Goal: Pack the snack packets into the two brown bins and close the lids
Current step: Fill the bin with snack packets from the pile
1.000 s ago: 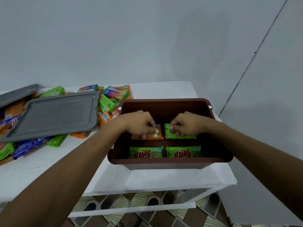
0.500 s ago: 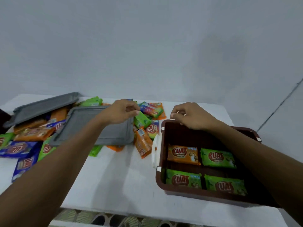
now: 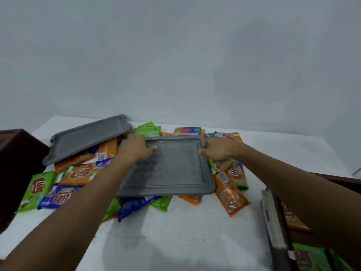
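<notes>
The nearer lid point(image 3: 172, 173) is mid-grey, with darker smudged mottling across its left half. The farther lid point(image 3: 88, 137) is the same grey, unmarked. The table point(image 3: 185, 231) is white with faint dark specks. The left bin point(image 3: 17, 163) is dark brown, as is the right bin point(image 3: 343, 179), whose side handle point(image 3: 270, 212) is pale grey-white. Among the loose snacks, the green packet point(image 3: 37, 189), orange packet point(image 3: 230, 194) and blue packet point(image 3: 58, 197) are all bright, the green and blue showing a red oval logo with white letters. The rainbow packet point(image 3: 187, 131) at the back is banded in several colours. The wall point(image 3: 175, 55) is flat pale grey-blue.
</notes>
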